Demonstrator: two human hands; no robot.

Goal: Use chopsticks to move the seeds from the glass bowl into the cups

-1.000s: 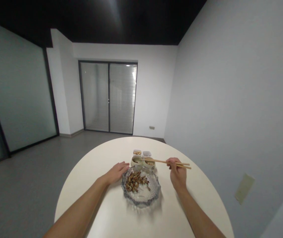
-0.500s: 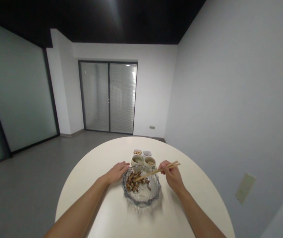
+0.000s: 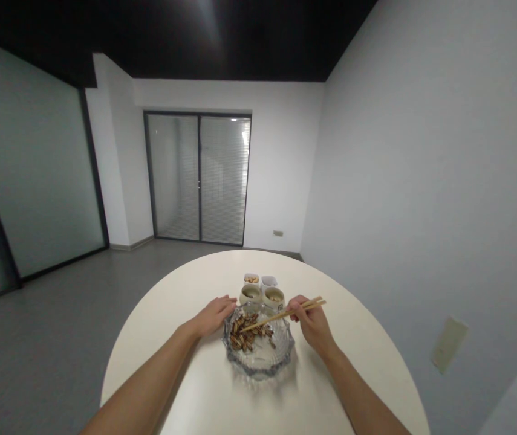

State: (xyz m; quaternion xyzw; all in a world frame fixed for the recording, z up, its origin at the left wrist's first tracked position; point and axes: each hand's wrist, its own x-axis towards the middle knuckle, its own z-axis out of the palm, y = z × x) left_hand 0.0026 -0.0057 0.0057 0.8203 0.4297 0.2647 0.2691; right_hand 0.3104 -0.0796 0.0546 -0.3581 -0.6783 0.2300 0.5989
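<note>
A clear glass bowl [image 3: 258,370] with a scalloped rim stands on the round table. Brown oval pieces with dark stripes [image 3: 244,339], like nuts in their shells, are heaped in its left half, with a few towards the middle. Flat on the table at the bowl's left lies my left hand [image 3: 216,314], fingers stretched out and fingertips by the rim. My right hand [image 3: 307,317], to the right of the bowl, is closed around a pair of chopsticks [image 3: 276,316]. Their tips reach down among the brown pieces; whether they pinch one is too small to tell.
Behind the bowl stand two pale round cups, a left one [image 3: 251,293] and a right one [image 3: 273,296]. Farther back are a small white dish [image 3: 251,278] with light-brown bits and another white dish [image 3: 269,281]. A wall [image 3: 412,181] runs along the white table's [image 3: 185,386] right side.
My right hand has shifted slightly left, and the chopstick tips have moved a little left within the heap. My left hand and the bowl look unmoved.
</note>
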